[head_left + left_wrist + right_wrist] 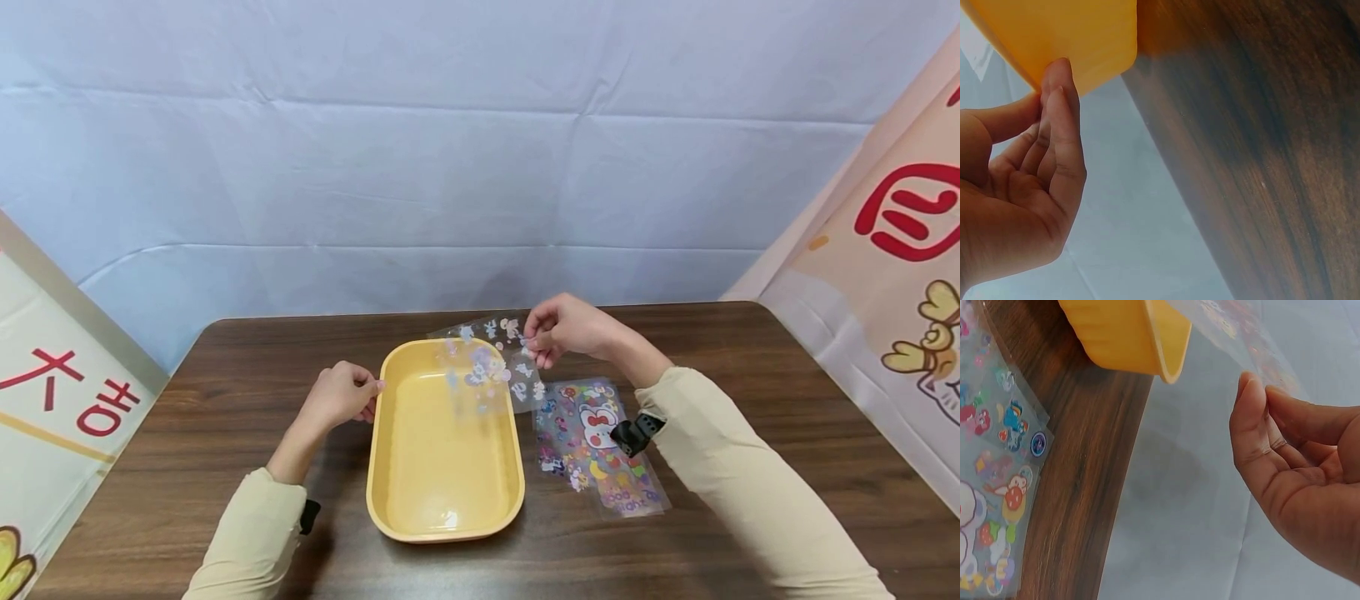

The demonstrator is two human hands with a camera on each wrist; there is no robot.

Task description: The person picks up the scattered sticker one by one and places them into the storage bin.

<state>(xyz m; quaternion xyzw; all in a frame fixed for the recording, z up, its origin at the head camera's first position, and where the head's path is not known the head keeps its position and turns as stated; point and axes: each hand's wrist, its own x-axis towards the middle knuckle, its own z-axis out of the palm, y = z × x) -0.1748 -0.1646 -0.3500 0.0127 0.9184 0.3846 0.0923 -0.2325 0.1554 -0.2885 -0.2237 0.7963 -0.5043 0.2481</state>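
Observation:
A yellow rectangular tray (435, 467) with rounded corners stands on the table. My left hand (341, 396) pinches its left rim between thumb and fingers, as the left wrist view shows close up. Over the tray's far right corner hangs a clear sticker sheet (487, 367) printed with small pale cartoon figures. Its right edge is pinched by the thumb and index finger of my right hand (566, 329). Other sticker sheets (600, 467), clear and brightly printed, lie overlapping on the table right of the tray, below the right wrist.
The dark wood-grain table (720, 375) ends at a pale cloth backdrop (375, 167). Printed panels with red characters flank it at left (60, 400) and right (900, 250). A black wrist camera (636, 433) sits over the lying sheets in the head view.

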